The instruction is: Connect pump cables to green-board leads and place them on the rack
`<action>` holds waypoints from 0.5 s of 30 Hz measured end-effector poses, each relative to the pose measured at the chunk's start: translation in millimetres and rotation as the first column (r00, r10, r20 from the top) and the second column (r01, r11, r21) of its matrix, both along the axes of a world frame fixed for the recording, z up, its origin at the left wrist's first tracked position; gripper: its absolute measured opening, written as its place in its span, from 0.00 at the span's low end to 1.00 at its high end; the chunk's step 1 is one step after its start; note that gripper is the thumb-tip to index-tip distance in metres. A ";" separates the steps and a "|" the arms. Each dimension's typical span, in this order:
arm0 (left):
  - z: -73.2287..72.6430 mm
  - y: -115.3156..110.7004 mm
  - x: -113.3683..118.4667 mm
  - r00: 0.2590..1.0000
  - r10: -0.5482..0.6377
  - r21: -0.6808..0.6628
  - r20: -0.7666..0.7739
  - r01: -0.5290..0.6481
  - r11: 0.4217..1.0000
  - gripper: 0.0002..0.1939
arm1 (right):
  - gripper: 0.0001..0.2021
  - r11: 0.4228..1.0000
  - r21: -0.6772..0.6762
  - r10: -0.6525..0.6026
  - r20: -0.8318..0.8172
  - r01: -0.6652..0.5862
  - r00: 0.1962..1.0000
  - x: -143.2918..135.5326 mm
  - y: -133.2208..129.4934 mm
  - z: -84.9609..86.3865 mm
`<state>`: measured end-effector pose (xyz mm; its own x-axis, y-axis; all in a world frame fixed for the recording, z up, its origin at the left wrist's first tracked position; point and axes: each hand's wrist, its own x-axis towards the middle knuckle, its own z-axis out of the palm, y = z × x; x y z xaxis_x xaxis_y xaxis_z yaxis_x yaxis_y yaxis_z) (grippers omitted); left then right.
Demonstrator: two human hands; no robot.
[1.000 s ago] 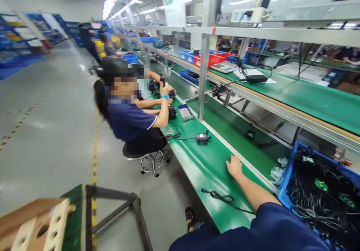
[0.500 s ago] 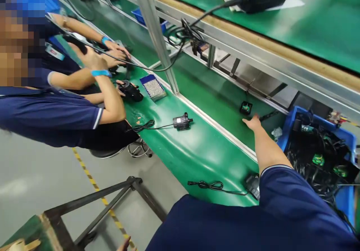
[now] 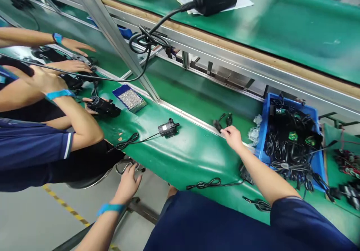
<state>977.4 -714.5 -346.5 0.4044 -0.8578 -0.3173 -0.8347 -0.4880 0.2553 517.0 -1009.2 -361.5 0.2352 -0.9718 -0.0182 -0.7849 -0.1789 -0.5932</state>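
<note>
My right hand (image 3: 233,136) is closed on a small black part with a cable (image 3: 218,125), above the metal strip of the green bench. My left hand (image 3: 128,183) is apart from everything, fingers spread, beyond the bench's near edge. A black pump (image 3: 168,128) lies mid-bench, its cable (image 3: 128,141) coiled to its left. Another black device (image 3: 246,174) is partly hidden under my right forearm, with its cable (image 3: 209,183) stretching left along the near edge.
On the right stands a blue bin (image 3: 263,131) of black cables and parts. A small blue box (image 3: 129,98) holds tiny metal pieces. Co-workers' hands (image 3: 45,79) work at the left. A metal post (image 3: 112,37) and shelf (image 3: 225,42) rise over the bench.
My right hand has drawn back toward me from the recessed area, now closed on the small black part. My left hand has risen further into view. The camera view has shifted right.
</note>
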 end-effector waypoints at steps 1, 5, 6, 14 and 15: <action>-0.4 -20.5 13.4 0.998 -0.015 -0.003 0.061 0.015 1.000 0.34 | 0.14 0.999 -0.023 0.046 0.053 -0.045 0.998 -0.2 27.1 2.7; 3.1 -80.4 58.5 0.969 -0.060 0.006 0.241 0.060 0.998 0.38 | 0.12 0.980 0.090 0.178 -0.022 -0.175 0.984 1.5 121.0 7.7; 3.7 -89.6 66.9 0.958 -0.079 0.016 0.275 0.078 0.997 0.37 | 0.11 0.971 0.162 0.191 -0.100 -0.174 0.976 2.6 138.2 9.5; 10.4 -103.1 97.0 0.955 -0.090 0.307 0.281 -0.001 0.952 0.22 | 0.07 0.931 0.301 -0.016 -0.531 0.206 0.847 31.7 179.4 57.5; 12.5 -100.2 92.1 0.971 -0.082 0.277 0.226 0.016 0.961 0.19 | 0.09 0.930 0.268 -0.063 -0.555 0.250 0.830 45.6 175.6 60.7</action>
<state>1069.5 -814.7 -334.0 0.4545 -0.7727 -0.4431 -0.8794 -0.4684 -0.0852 562.6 -833.6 -300.8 -0.0570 -0.9125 -0.4050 -0.9920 0.0975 -0.0799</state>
